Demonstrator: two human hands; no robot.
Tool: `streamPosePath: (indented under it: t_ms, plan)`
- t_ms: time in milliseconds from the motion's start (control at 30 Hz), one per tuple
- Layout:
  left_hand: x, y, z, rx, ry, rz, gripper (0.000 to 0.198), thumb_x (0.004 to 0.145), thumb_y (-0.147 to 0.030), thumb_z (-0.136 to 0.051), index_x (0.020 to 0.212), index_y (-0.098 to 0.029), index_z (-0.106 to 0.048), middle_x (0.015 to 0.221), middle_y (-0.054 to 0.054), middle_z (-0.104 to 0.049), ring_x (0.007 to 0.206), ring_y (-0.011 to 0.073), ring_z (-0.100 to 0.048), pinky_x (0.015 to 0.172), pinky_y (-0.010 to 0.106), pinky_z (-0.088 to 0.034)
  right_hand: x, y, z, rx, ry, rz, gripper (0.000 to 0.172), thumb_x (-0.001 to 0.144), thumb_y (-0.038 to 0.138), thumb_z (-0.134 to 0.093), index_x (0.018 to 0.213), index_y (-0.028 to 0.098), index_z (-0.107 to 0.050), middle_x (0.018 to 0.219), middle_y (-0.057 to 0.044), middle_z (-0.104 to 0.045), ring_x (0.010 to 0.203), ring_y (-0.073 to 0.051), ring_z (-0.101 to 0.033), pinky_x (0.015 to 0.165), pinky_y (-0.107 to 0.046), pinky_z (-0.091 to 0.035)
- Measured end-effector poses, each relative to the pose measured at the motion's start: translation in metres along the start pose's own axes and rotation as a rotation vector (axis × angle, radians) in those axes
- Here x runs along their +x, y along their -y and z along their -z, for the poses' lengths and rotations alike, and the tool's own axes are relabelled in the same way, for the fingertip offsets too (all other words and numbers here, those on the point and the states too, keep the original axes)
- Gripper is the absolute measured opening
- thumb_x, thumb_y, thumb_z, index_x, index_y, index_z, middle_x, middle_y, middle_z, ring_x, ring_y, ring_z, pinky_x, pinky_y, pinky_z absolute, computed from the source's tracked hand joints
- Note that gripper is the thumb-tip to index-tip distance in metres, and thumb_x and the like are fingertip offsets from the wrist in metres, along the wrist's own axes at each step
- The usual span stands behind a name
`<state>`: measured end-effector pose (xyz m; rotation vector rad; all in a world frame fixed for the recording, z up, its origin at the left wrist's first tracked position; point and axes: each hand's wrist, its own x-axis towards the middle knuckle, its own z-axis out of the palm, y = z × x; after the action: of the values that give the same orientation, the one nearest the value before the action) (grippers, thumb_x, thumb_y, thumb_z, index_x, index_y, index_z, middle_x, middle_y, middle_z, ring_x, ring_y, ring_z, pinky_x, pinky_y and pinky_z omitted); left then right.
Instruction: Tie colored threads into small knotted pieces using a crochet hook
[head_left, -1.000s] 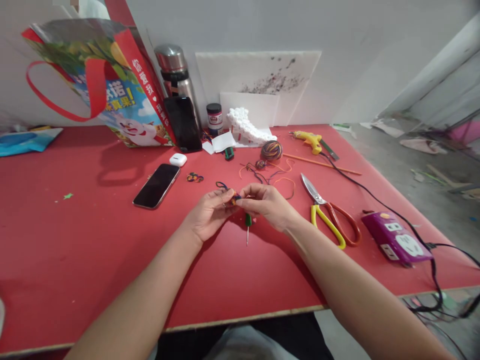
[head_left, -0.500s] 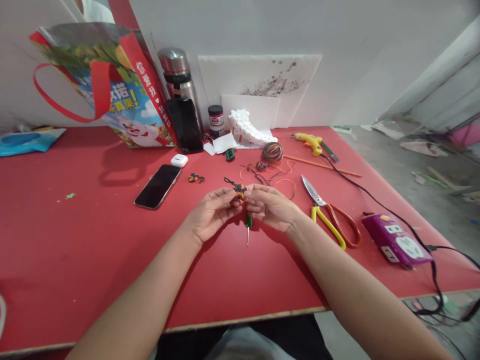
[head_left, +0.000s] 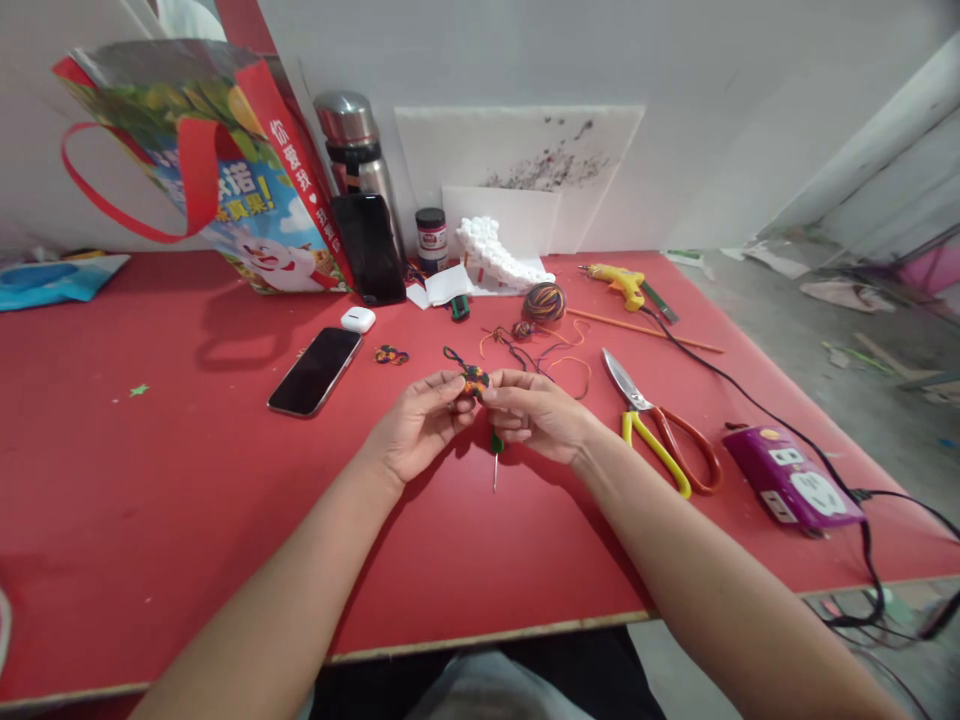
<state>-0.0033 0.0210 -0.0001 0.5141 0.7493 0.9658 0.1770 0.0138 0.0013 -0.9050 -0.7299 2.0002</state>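
Note:
Between both hands is a small crocheted piece [head_left: 474, 380] in dark, orange and yellow yarn, with a loop at its upper left. My left hand [head_left: 424, 420] pinches its left side with thumb and fingers. On its right edge the thumb and fingers of my right hand [head_left: 536, 410] are closed. Below the right fingers a crochet hook [head_left: 496, 462] with a green handle points toward me; its upper part is hidden. A second small crocheted piece [head_left: 391, 355] lies beyond my left hand. Past my right hand are a multicoloured yarn ball [head_left: 544, 302] and loose strands.
On the red table [head_left: 225, 560], scissors [head_left: 652, 425] and a purple power strip [head_left: 791, 478] lie at right. A yellow glue gun [head_left: 619, 285] rests behind them. To the left are a phone [head_left: 315, 372], a white earphone case [head_left: 358, 320] and a gift bag [head_left: 247, 190].
Both hands have shifted very slightly left with the crocheted piece, which has turned a little between the fingers. The other things stay where they were.

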Motion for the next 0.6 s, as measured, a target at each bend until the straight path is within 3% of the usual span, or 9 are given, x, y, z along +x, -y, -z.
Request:
streamPosePath:
  t_ms: [133, 400, 600]
  plan:
    - [-0.0006, -0.0008, -0.0009, 0.064, 0.012, -0.033, 0.028, 0.06, -0.016, -0.098, 0.076, -0.012, -0.075, 0.067, 0.0, -0.068, 0.06, 0.0082, -0.058, 0.058, 0.02, -0.05, -0.0008, 0.0008, 0.0, 0.005, -0.035, 0.027, 0.044, 0.059, 0.036, -0.098, 0.08, 0.017, -0.064, 0.061, 0.007, -0.053, 0.048, -0.004, -0.036, 0.041, -0.017, -0.016]
    - [-0.0003, 0.0031, -0.0008, 0.208, -0.015, -0.114, 0.039, 0.058, -0.012, -0.095, 0.09, -0.014, -0.073, 0.084, 0.003, -0.073, 0.076, 0.0132, -0.066, 0.068, 0.026, -0.051, 0.0029, -0.004, 0.0006, 0.021, -0.091, 0.062, 0.044, 0.054, 0.028, -0.099, 0.074, 0.02, -0.061, 0.054, 0.009, -0.051, 0.048, -0.005, -0.04, 0.043, -0.018, -0.023]
    - [-0.0023, 0.0019, -0.0021, 0.36, -0.024, -0.195, 0.049, 0.063, -0.016, -0.092, 0.105, -0.016, -0.067, 0.083, 0.0, -0.072, 0.071, 0.0123, -0.064, 0.069, 0.026, -0.048, 0.0015, -0.0027, -0.002, -0.026, -0.092, 0.071, 0.043, 0.054, 0.03, -0.098, 0.075, 0.019, -0.062, 0.056, 0.007, -0.056, 0.047, -0.005, -0.042, 0.044, -0.019, -0.026]
